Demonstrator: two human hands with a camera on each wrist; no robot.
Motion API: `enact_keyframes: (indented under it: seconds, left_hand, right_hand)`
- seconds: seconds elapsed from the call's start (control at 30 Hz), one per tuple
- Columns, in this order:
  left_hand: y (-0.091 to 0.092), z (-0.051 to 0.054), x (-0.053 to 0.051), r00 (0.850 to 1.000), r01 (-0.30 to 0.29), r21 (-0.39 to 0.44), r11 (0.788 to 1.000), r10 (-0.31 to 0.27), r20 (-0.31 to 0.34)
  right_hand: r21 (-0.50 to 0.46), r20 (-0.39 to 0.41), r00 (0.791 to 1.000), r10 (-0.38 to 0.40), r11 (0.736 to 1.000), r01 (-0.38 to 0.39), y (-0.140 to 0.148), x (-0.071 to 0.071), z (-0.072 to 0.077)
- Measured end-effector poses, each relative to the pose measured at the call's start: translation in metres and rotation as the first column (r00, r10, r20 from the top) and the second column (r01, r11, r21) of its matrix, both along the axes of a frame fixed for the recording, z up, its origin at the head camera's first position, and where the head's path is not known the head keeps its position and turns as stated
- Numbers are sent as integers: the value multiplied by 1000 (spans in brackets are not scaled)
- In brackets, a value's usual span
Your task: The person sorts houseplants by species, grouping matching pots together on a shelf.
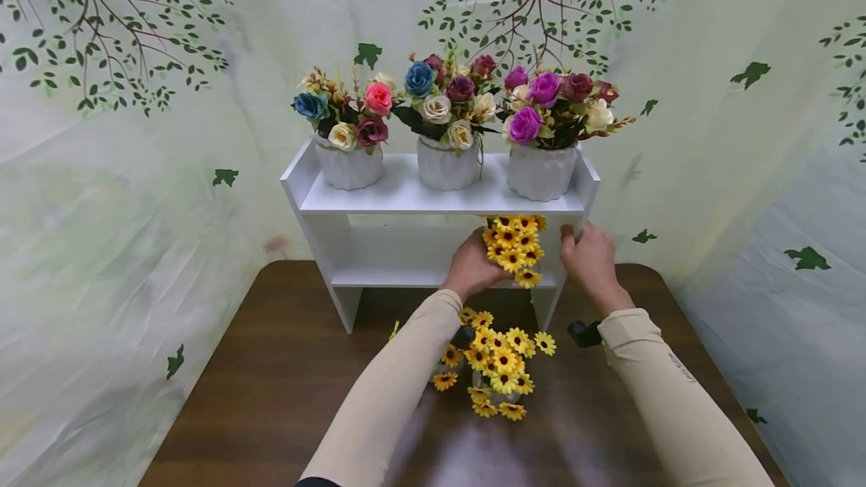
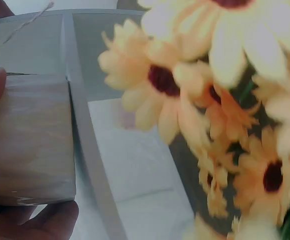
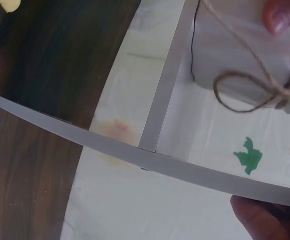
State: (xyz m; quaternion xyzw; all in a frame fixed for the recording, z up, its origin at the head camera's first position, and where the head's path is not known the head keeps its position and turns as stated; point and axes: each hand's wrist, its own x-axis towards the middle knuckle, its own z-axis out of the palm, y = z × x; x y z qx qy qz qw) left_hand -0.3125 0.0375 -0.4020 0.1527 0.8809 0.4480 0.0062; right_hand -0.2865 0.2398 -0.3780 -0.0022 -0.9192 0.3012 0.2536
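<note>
Right at centre frame, my left hand [image 1: 473, 265] is curled round the pot of yellow flowers [image 1: 514, 243] at the middle level's right end, while my right hand [image 1: 594, 258], just right of it, grips the white shelf's [image 1: 399, 200] side. More yellow flowers [image 1: 504, 359] crowd the bench [image 1: 271, 382] at lower centre, partly behind my left sleeve [image 1: 395, 382], under three rose pots [image 1: 448, 164] up top. Only the right wrist view catches the twine bow [image 3: 284, 94] on my pot!

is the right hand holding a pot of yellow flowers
No, the right hand grips the side of the white shelf, while the left hand holds the pot of yellow flowers.
</note>
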Motion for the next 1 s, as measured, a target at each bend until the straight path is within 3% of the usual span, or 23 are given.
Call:
enact_keyframes:
  seconds: [0.4,0.57,0.7,0.83,1.0]
  left_hand:
    - [23,-12,-12,990,-124,129,984,114,78]
    - [34,-20,-14,989,-133,194,972,119,83]
    - [37,-22,-17,993,-105,215,971,92,70]
    - [34,-22,-19,998,-41,188,981,30,59]
    - [10,-8,-11,996,11,14,1000,-12,90]
  right_hand:
    - [6,-3,1000,-1,1000,1,-3,0,0]
    - [-7,-5,1000,8,1000,-8,-5,-1,-3]
    - [-18,-5,1000,25,1000,-25,-6,-3,-4]
    - [-14,-5,1000,15,1000,-15,-5,-3,-3]
    - [-9,0,1000,11,1000,-11,-1,-2,-3]
